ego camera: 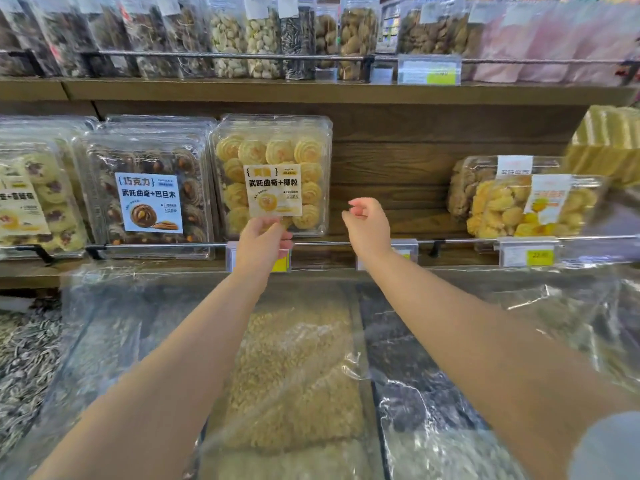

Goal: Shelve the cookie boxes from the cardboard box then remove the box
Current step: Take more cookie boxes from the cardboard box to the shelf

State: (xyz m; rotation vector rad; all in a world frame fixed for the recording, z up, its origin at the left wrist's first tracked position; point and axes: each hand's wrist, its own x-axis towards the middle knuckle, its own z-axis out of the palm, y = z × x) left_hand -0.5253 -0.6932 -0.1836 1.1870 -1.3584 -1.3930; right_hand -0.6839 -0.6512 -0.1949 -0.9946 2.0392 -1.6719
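A clear box of yellow butter cookies (273,150) with a white label stands upright on the middle shelf (381,258), behind the metal rail. My left hand (261,242) holds its bottom edge, fingers curled under the label. My right hand (367,228) hovers to the right of the box, fingers loosely curled, holding nothing. A chocolate cookie box (149,188) and a berry cookie box (38,199) stand to the left. The cardboard box is not in view.
To the right on the same shelf are tubs of yellow pastries (530,206) and a green-striped cake pack (606,140). The upper shelf holds tubs of nuts and seeds (249,36). Below my arms lie plastic-covered bulk bins (294,375).
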